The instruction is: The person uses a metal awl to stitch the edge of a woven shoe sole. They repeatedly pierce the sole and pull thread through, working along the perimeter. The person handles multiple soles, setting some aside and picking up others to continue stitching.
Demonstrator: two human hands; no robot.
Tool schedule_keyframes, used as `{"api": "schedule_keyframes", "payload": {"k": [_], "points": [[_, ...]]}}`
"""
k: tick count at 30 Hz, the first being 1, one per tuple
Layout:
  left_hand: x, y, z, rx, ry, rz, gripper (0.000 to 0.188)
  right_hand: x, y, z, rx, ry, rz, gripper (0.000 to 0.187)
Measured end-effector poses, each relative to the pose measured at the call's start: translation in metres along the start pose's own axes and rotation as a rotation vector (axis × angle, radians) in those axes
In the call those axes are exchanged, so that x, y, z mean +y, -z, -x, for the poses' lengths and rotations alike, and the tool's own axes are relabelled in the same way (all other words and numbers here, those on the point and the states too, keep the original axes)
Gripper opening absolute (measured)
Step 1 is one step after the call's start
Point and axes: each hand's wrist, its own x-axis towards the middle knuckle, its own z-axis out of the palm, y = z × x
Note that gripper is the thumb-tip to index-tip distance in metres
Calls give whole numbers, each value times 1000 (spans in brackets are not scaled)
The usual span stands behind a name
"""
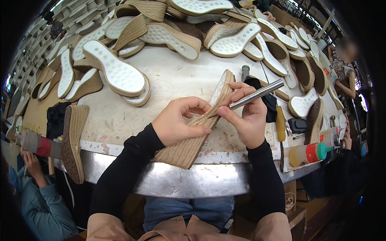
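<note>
Head view: left hand fingers clamp jute wedge sole; right hand fingers grip metal rod.

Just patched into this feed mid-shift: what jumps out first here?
A jute-wrapped wedge sole at the table's near edge, gripped by the left hand, while the right hand holds a metal rod to its side. Behind, a heap of matching wedge soles with white dimpled bottoms covers the far table.
</note>
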Motion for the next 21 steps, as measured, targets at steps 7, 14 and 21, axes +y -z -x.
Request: {"api": "schedule_keyframes", "payload": {"k": [7, 14, 21], "points": [[3, -1, -2, 30, -46, -94, 38, 4, -5, 1, 59, -11, 24, 35], [3, -3, -5, 6, 88, 128, 24, 2, 3, -4, 10, -44, -25, 32], [4, 1, -10, -51, 212, 308, 23, 9, 43, -8, 311, -263, -492, 19]]}}
